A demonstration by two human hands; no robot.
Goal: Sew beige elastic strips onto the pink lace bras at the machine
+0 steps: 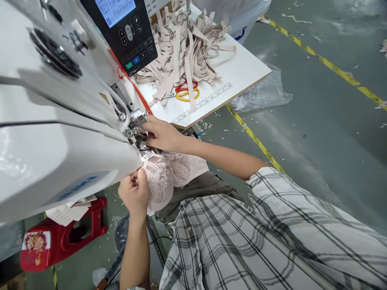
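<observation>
A pale pink lace bra (157, 183) hangs at the sewing machine's (75, 161) needle end, its upper edge under the metal presser foot (147, 155). My left hand (135, 193) is closed, thumb and forefinger pinching the bra's edge just below the foot. On the other side of the needle parts, my right hand (161, 135) reaches in with bent fingers. Its fingertips disappear behind the metal parts, so whatever they touch is hidden. The second lace cup drapes below my right wrist, over my lap.
Beige strap pieces (187, 48) are heaped on the white table (244, 68), with red-and-yellow-handled scissors (187, 92) and a printed ruler (202, 104) nearby. A control panel (123, 36) rises beside them. A red stool (60, 241) holds papers. Plastic film (263, 92) lies beyond the table edge.
</observation>
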